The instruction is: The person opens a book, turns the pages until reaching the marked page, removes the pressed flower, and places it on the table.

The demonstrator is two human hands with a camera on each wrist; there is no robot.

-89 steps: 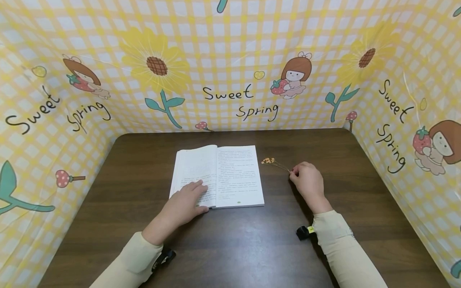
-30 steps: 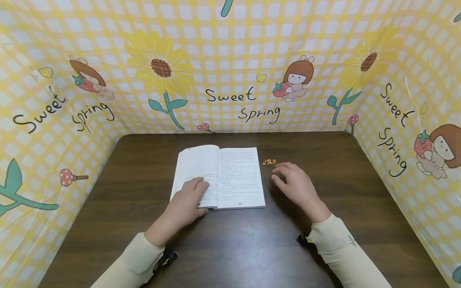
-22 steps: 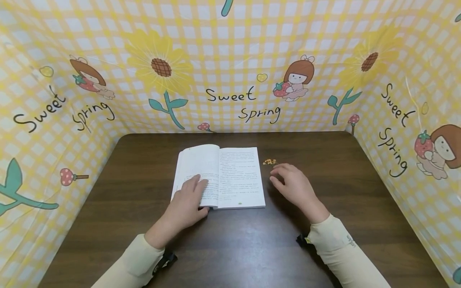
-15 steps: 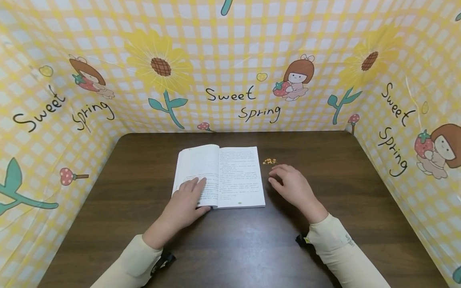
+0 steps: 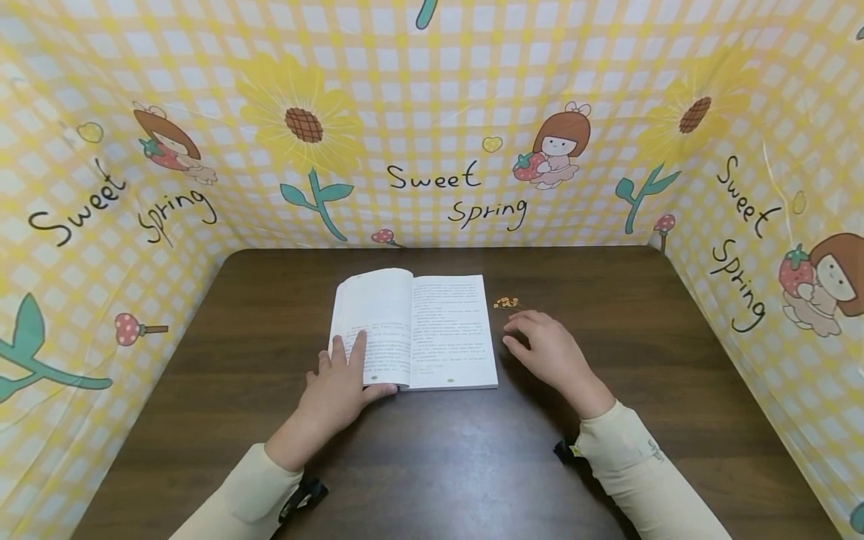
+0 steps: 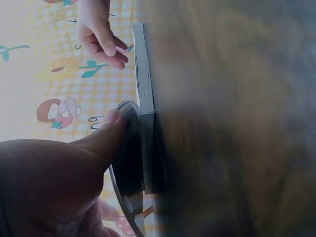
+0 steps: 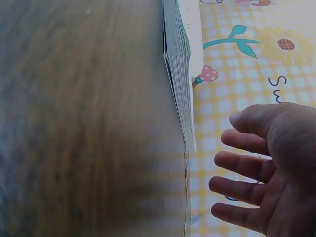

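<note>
An open book (image 5: 448, 322) lies on the table, its left part (image 5: 374, 300) bowed up near the spine. My left hand (image 5: 337, 386) rests on the lower left page with fingers spread and straight, and the thumb lies along the bottom edge by the spine. In the left wrist view the thumb (image 6: 101, 140) touches that raised edge. A sprig of small yellow-orange dried flowers (image 5: 506, 303) lies right of the book. Just below it hovers my right hand (image 5: 550, 349), fingers relaxed and holding nothing. Its thin stem (image 7: 186, 192) shows in the right wrist view; in the head view the hand hides most of it.
The dark brown wooden table (image 5: 439, 457) is bounded by a yellow checked cloth (image 5: 432, 97) at the back and both sides. Black wrist cameras (image 5: 302, 501) sit at both sleeve cuffs.
Three seconds ago my right hand pinched the flower stem; it has let go and moved left. My left hand has slid left across the page and spread its fingers.
</note>
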